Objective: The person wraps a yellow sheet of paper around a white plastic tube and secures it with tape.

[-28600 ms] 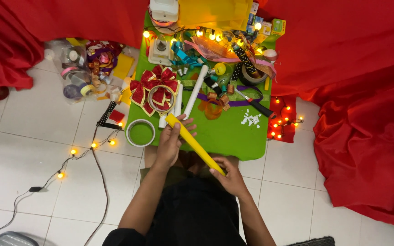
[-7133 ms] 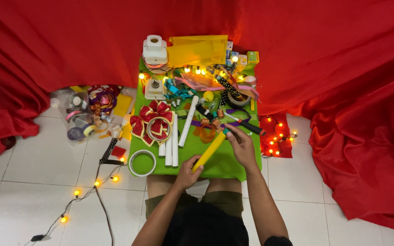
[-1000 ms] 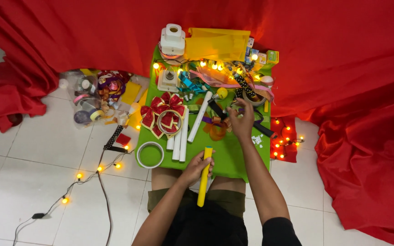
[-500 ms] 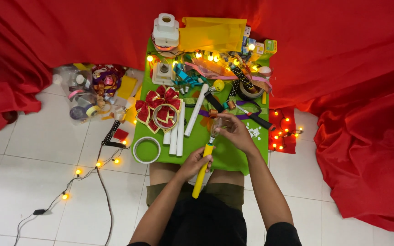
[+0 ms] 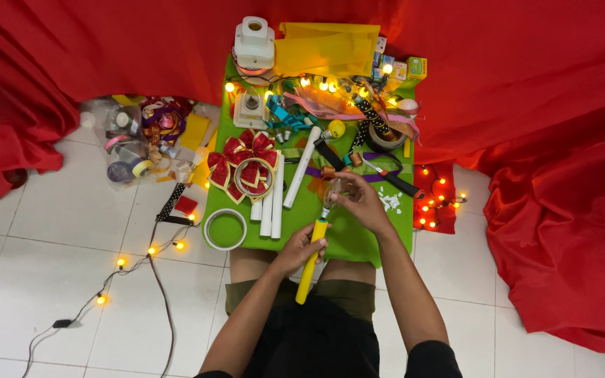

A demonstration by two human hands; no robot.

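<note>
Above a green craft table (image 5: 358, 241), two hands work a yellow rolled tube (image 5: 311, 260).

The left hand (image 5: 301, 246) is clenched around the tube's middle, the tube slanting from the person's lap up to the table's near edge. The right hand (image 5: 357, 203) pinches a small clear piece at the tube's upper tip; what the piece is cannot be told. Three white rolled tubes (image 5: 272, 203), a red ribbon bow (image 5: 243, 168) and a tape ring (image 5: 225, 229) lie to the left.

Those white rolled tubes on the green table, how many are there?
4: three white tubes lie side by side beside the red bow, one slanted to their right. Clutter may hide others.
</note>
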